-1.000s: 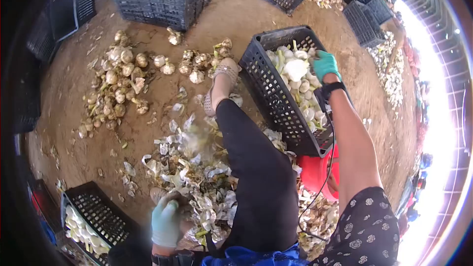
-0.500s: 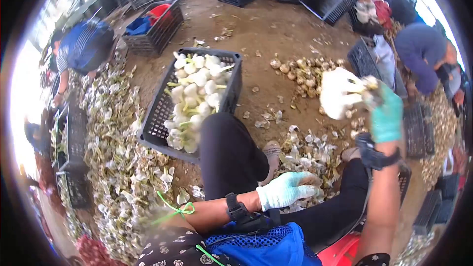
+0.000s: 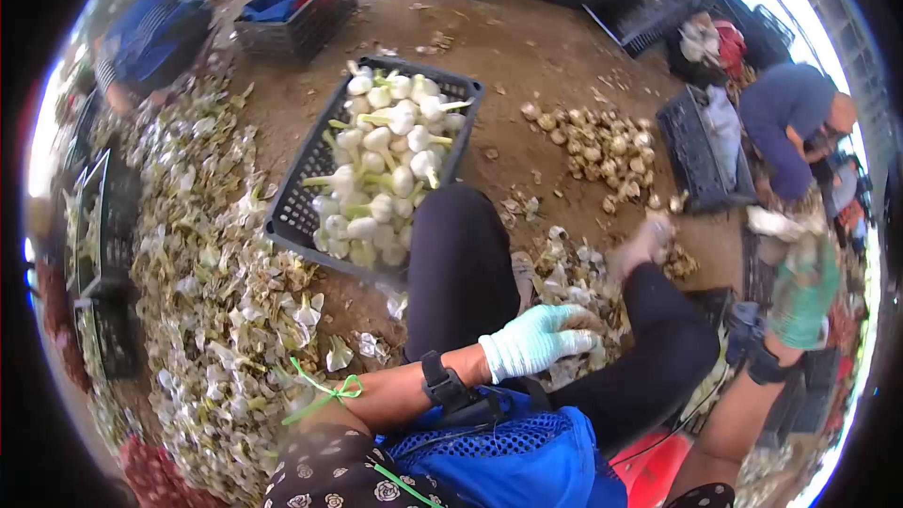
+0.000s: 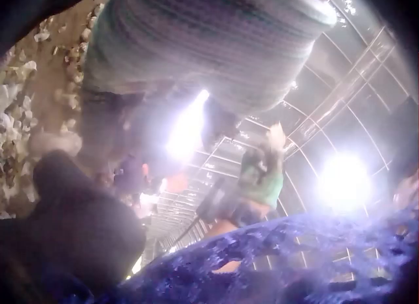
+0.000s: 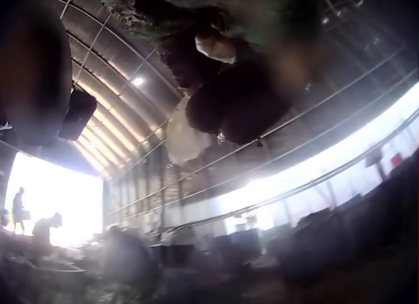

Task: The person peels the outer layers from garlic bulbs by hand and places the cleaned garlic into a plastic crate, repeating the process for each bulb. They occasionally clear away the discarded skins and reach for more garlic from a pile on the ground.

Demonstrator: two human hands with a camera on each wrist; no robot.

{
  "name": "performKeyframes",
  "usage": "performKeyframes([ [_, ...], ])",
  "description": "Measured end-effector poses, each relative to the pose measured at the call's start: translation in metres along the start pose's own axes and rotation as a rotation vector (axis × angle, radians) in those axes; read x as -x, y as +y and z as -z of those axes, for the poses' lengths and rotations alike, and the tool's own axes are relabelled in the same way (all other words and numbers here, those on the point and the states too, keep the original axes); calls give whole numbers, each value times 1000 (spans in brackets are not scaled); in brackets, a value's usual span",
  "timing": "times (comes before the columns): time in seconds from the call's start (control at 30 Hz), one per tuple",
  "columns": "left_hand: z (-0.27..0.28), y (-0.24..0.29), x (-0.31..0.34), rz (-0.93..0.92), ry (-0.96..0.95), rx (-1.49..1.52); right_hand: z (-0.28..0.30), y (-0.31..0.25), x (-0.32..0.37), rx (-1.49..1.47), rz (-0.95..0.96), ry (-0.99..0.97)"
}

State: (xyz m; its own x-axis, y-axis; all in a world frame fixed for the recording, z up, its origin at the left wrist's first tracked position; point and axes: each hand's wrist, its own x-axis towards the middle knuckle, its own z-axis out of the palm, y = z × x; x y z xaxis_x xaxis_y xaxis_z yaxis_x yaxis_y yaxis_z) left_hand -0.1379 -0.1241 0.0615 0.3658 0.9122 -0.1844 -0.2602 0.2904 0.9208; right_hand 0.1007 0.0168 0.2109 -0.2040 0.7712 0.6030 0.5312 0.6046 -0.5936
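Note:
My left hand point(image 3: 538, 342), in a pale knitted glove with bare fingertips, lies over my lap near the bent knee, its fingers loosely bent and empty. It fills the top of the left wrist view, dark and blurred. Out at the far right, my right hand point(image 3: 806, 293) in a green glove grips whitish garlic point(image 3: 777, 224), smeared by motion. In the right wrist view a pale blurred bulb point(image 5: 186, 136) hangs beside the dark fingers. Left of the knee, a black crate point(image 3: 299, 216) is heaped with white trimmed garlic bulbs point(image 3: 381, 146).
Untrimmed garlic bulbs point(image 3: 607, 150) are piled on the dirt floor. Peeled skins point(image 3: 212, 320) cover the left side. A crate with grey cloth point(image 3: 691, 146) stands before a bent-over person point(image 3: 785, 122). Another person point(image 3: 155, 38) stoops at upper left. A red seat point(image 3: 649, 470) is beneath me.
The head view has swung round strongly. My right hand was over a garlic crate, then held garlic at mid-right; now it is farther right and lower. Over the last half second the left hand has barely moved.

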Motion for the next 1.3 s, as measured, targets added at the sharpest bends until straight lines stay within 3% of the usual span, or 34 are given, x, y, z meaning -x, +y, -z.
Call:
performKeyframes([
  [0.03,-2,3,-1,-30,-14,-119,30,18,17,111,-4,124],
  [0.1,-5,2,-4,4,-41,-83,85,14,51,-226,-412,337],
  [0.13,-6,0,-5,-23,-43,-136,86,10,67,90,-216,380],
  [0.17,-11,9,-5,93,-50,-59,105,16,86,11,-372,465],
  [0.3,-14,-6,-8,72,-63,-31,131,7,142,135,-625,505],
  [0.43,-14,-2,-12,167,-78,39,135,-6,157,107,-580,531],
  [0.63,-4,10,-18,27,-110,-34,140,-37,157,152,-568,587],
  [0.67,-1,21,-18,71,-85,-34,141,-41,157,190,-586,572],
  [0.8,9,59,-21,-88,45,-234,151,-47,176,360,-634,568],
  [0.9,42,111,-35,-221,126,-485,167,-30,197,220,-697,658],
  [0.97,49,143,-50,-283,210,-548,177,-5,197,170,-751,651],
  [1.03,52,168,-78,-235,275,-426,183,32,189,83,-790,526],
  [1.1,65,183,-116,-193,238,-417,162,62,153,-9,-923,599],
  [1.13,65,189,-136,-160,237,-477,154,87,138,31,-960,531],
  [1.23,44,193,-208,-80,221,-607,113,196,108,29,-911,409],
  [1.3,26,180,-271,-33,209,-688,79,316,112,281,-837,223],
])
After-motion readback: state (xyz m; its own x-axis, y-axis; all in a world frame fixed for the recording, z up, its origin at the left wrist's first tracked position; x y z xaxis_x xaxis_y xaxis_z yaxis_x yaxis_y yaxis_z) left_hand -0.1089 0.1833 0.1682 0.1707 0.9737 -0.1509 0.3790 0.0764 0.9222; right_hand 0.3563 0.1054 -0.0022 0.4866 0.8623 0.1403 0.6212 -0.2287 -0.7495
